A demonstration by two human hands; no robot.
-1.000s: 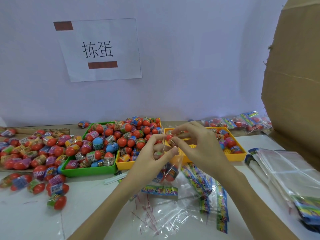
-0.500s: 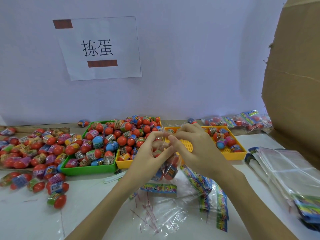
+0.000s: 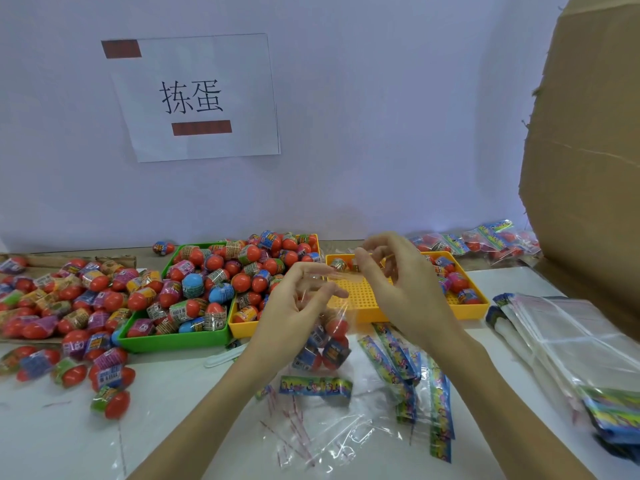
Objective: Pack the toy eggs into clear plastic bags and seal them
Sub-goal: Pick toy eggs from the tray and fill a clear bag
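Hands split since half a second ago: right hand [image 3: 398, 282] has pulled away, pinching what looks like a seal strip; left hand [image 3: 298, 306] grips the egg-filled bag [image 3: 329, 344] at centre frame. Sealing underway, flap not yet pressed.

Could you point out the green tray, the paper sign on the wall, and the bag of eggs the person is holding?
green tray [image 3: 173, 341]: head view, on its bare front wall.
paper sign [image 3: 242, 81]: head view, on blank white paper right of the characters.
bag of eggs [image 3: 334, 353]: head view, on an egg inside the clear plastic.
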